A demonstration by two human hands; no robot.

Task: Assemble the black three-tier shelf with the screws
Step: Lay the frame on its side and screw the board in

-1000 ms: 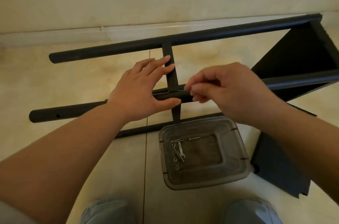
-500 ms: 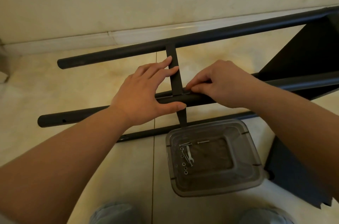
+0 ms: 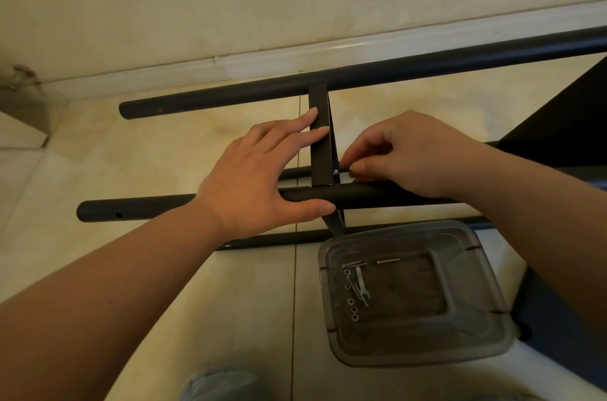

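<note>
Shelf frame (image 3: 361, 75) lay on its side across the tiled floor (image 3: 131, 177), long black tubes running left to right, one dark shelf panel (image 3: 565, 118) visible at the right edge. A flat crossbar (image 3: 318, 137) bridged the far tube and the near tube (image 3: 361, 198).

Clear plastic tray (image 3: 473, 269) sat on the floor just in front of the frame, holding spare screws (image 3: 353, 264), washers and a small wrench (image 3: 361, 290).

Left hand (image 3: 259, 177) rested on the joint: fingers straight along the crossbar, thumb under the near tube, steadying rather than clenching.

Right hand (image 3: 404, 154) was curled, fingertips pinching something small at the crossbar's right edge, where a bright screw (image 3: 335, 172) showed. Whether thread had caught could not be told.

Judgement: the step was starting this screw by hand. Best done with the left hand holding the holes in line, the screw square to the bar and turned lightly until it bites; wrench only afterwards, to avoid cross-threading.
</note>
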